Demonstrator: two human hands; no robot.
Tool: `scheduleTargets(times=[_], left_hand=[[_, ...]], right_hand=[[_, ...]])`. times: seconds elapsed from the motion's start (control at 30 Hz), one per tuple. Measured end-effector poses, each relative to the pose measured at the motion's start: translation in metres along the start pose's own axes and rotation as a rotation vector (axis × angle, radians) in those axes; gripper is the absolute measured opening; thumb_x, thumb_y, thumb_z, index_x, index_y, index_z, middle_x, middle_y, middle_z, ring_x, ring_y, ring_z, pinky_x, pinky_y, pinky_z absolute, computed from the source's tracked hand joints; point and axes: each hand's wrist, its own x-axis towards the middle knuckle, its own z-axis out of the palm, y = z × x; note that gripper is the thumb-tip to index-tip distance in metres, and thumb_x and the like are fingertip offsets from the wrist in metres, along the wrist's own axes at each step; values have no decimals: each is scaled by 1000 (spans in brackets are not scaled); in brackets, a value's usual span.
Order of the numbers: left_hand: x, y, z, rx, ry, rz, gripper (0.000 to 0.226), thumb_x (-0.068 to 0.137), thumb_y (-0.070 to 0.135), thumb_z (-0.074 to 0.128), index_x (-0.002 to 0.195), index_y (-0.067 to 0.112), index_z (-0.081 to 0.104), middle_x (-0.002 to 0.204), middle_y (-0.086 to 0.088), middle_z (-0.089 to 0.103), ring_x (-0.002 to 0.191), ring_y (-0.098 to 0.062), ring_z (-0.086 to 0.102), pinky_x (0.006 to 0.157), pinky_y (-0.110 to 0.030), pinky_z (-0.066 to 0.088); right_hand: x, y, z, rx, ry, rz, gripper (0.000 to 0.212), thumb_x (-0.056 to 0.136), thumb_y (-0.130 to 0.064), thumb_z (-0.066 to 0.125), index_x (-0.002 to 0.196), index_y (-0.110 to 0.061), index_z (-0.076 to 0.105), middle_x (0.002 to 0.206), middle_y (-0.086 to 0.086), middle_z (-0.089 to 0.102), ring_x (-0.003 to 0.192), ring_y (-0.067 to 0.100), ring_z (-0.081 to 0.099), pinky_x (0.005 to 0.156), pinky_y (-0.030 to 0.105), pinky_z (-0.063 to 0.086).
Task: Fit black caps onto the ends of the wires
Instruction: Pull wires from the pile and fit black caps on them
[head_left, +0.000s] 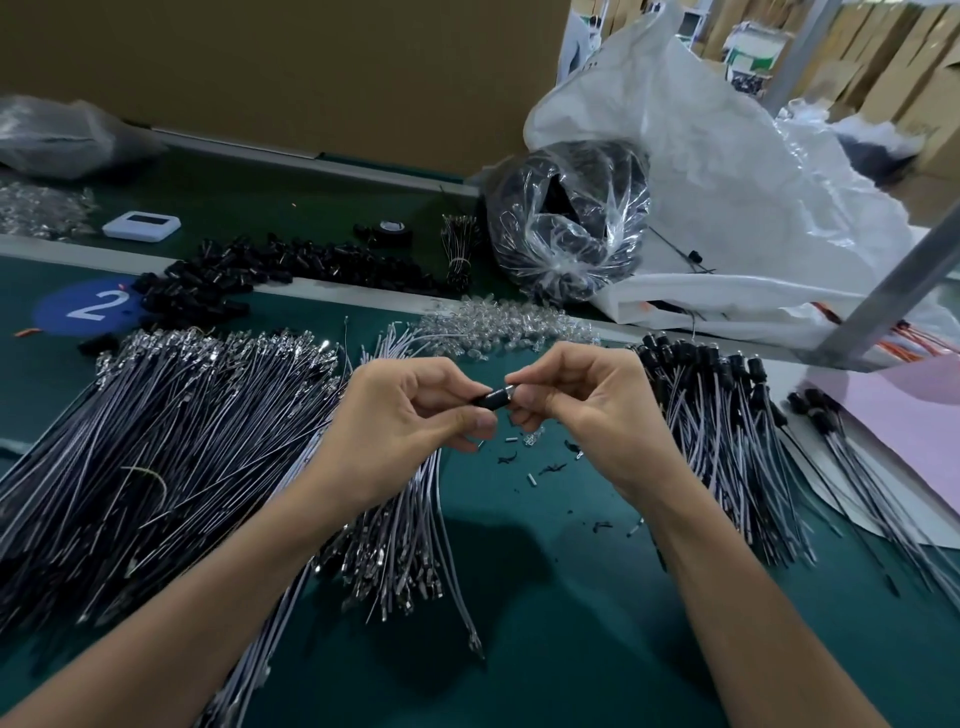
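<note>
The left hand (410, 415) pinches a black cap (491, 399) in a closed grip; the right hand (582, 405) pinches its other end above the green surface (545, 597); wires (171, 441) lie left; capped wires (727, 415) right.

Two bare hands meet above a green worktop (519, 597). The left hand (400, 421) pinches a small black cap (488, 401) between thumb and fingers, while the right hand (587, 405) closes its grip on a silvery end touching the cap's right side. A wide fan of uncapped wires (171, 441) lies to the left; a bundle of capped wires (727, 415) lies to the right. Behind the hands sit a heap of clear LEDs (498, 325), a pile of loose black caps (234, 275), and a clear bag of black parts (566, 228).
</note>
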Motion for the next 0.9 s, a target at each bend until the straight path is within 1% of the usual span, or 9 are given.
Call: scheduleTargets(times=[0.33, 0.4, 0.47, 0.53, 0.6, 0.7, 0.77, 0.83, 0.9], left_hand=[[-3, 1, 4, -69, 32, 49, 21, 69, 11, 73, 89, 5, 71, 79, -9, 76, 70, -23, 75, 61, -27, 60], [-3, 5, 5, -116, 46, 54, 18, 71, 10, 72, 89, 6, 70, 79, -9, 76, 71, -24, 75, 61, -27, 60], [-1, 9, 8, -192, 55, 51, 18, 74, 10, 70, 90, 4, 69, 80, -10, 76, 73, -25, 75, 61, -26, 59], [-2, 13, 8, -253, 44, 30, 23, 73, 10, 72, 94, 4, 68, 83, -12, 76, 77, -26, 75, 64, -26, 59], [-3, 17, 6, -242, 8, 28, 35, 70, 14, 82, 102, 11, 69, 88, -11, 77, 83, -25, 75, 69, -27, 60], [-4, 19, 1, -211, 35, 74, 35, 75, 31, 78, 107, 18, 70, 90, -7, 77, 85, -23, 75, 71, -27, 59], [-4, 21, -1, -222, 126, 82, 33, 80, 46, 70, 100, 20, 73, 86, -6, 77, 81, -23, 75, 69, -27, 60], [-3, 21, -3, -218, 214, 63, 34, 79, 53, 61, 91, 25, 75, 82, -6, 77, 76, -23, 75, 66, -27, 59], [-2, 20, -4, -207, 268, 51, 33, 80, 52, 58, 86, 25, 76, 78, -6, 76, 70, -24, 74, 64, -28, 60]], right_hand=[[1, -2, 0, 92, -33, 25, 25, 77, 16, 68, 74, -8, 70, 63, 7, 70, 55, 15, 67, 57, 21, 55], [0, -5, 3, 108, -12, -9, 19, 79, 11, 68, 79, -7, 70, 65, 6, 70, 58, 14, 66, 59, 22, 55], [-2, -9, 9, 156, 6, -19, 7, 83, -2, 67, 86, -8, 70, 71, 2, 71, 65, 12, 66, 64, 21, 54], [-4, -14, 13, 249, -16, 11, 11, 83, -14, 64, 92, -8, 68, 78, -2, 71, 74, 10, 65, 70, 20, 53], [-6, -21, 10, 352, -55, 25, 12, 85, -14, 60, 92, -7, 67, 84, 1, 71, 78, 13, 66, 74, 22, 53], [-15, -30, -20, 621, -69, 28, 13, 89, -14, 58, 93, -9, 69, 98, 10, 72, 81, 15, 68, 74, 25, 56], [-25, -33, -57, 747, -26, 5, 12, 90, -17, 62, 97, -12, 71, 97, 7, 72, 77, 9, 67, 71, 21, 55], [-35, -35, -102, 773, 79, -11, 17, 88, -24, 70, 101, -13, 71, 89, 2, 71, 71, 4, 63, 65, 16, 53], [-39, -37, -147, 654, 218, 28, 30, 84, -34, 74, 102, -12, 69, 82, -1, 69, 65, 3, 61, 60, 14, 51]])
